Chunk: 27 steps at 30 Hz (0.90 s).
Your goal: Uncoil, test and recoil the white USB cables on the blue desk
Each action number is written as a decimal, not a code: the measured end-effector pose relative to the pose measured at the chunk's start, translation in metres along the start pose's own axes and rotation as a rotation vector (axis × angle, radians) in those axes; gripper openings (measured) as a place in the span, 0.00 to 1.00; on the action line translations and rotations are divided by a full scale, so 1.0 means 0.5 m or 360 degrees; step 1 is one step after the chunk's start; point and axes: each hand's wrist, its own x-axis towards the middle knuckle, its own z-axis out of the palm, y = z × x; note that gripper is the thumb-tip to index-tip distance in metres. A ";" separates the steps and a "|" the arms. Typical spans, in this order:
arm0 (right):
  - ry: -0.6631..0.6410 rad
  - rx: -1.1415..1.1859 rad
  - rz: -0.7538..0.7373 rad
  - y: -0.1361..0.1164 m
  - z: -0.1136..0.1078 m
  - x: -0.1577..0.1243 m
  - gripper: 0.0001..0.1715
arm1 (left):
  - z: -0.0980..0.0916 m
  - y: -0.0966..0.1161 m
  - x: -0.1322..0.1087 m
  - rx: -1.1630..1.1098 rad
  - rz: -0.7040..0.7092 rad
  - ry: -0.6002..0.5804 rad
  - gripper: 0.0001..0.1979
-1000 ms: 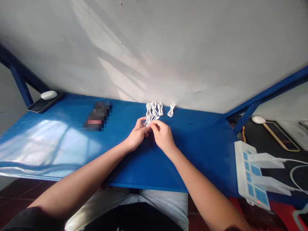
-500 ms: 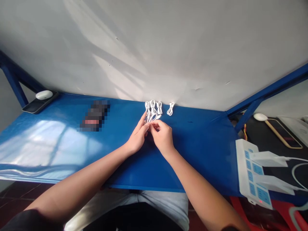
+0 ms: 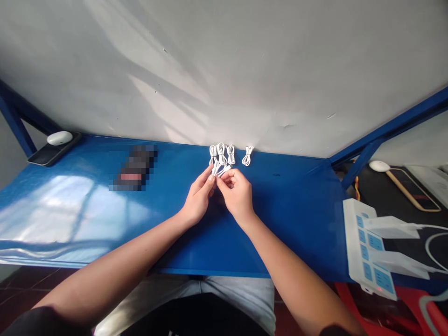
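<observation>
My left hand (image 3: 199, 198) and right hand (image 3: 238, 196) grip a white cable (image 3: 220, 170) in a pinch above a blue table (image 3: 287, 219), with coiled cables (image 3: 220, 154) just beyond at twelve o'clock.

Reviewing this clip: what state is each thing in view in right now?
left hand: pinching the held cable
right hand: pinching the held cable
held cable: white, looped
bundled cables: four, white, lying on the table
power strip: two chargers plugged in, red light on
phone: lying flat, white oval object on top
pixelated object: blurred, state cannot be told
</observation>
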 end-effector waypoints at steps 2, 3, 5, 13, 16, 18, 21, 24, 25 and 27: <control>0.0021 -0.0084 0.0010 -0.004 -0.002 0.001 0.16 | 0.006 0.006 -0.002 -0.0080 0.0016 0.0005 0.27; 0.0031 -0.0121 0.0018 -0.005 -0.003 0.001 0.17 | 0.009 0.009 -0.002 -0.0111 0.0020 0.0011 0.26; 0.0044 -0.0144 0.0045 -0.008 -0.003 0.002 0.19 | 0.014 0.016 -0.003 -0.0137 0.0014 0.0010 0.23; -0.0164 0.0183 0.0193 -0.004 -0.005 0.004 0.12 | 0.020 0.045 -0.002 -0.0266 -0.0101 0.0003 0.11; -0.0189 0.0235 0.0223 -0.002 -0.008 0.004 0.10 | 0.018 0.052 -0.003 -0.0353 -0.0202 -0.0005 0.06; -0.0213 0.0218 0.0229 -0.002 -0.011 0.005 0.10 | 0.017 0.054 -0.003 -0.0393 -0.0263 -0.0048 0.05; -0.0248 0.0147 0.0187 -0.001 -0.016 0.007 0.10 | 0.015 0.057 -0.004 -0.0437 -0.0345 -0.0161 0.06; -0.0256 0.0155 0.0124 -0.002 -0.020 0.007 0.11 | 0.012 0.062 -0.003 -0.0478 -0.0453 -0.0276 0.05; -0.0259 0.0183 0.0115 -0.003 -0.021 0.007 0.12 | 0.010 0.065 -0.003 -0.0493 -0.0488 -0.0313 0.05; -0.0263 0.0239 0.0115 -0.007 -0.021 0.005 0.12 | 0.008 0.070 -0.002 -0.0531 -0.0549 -0.0385 0.06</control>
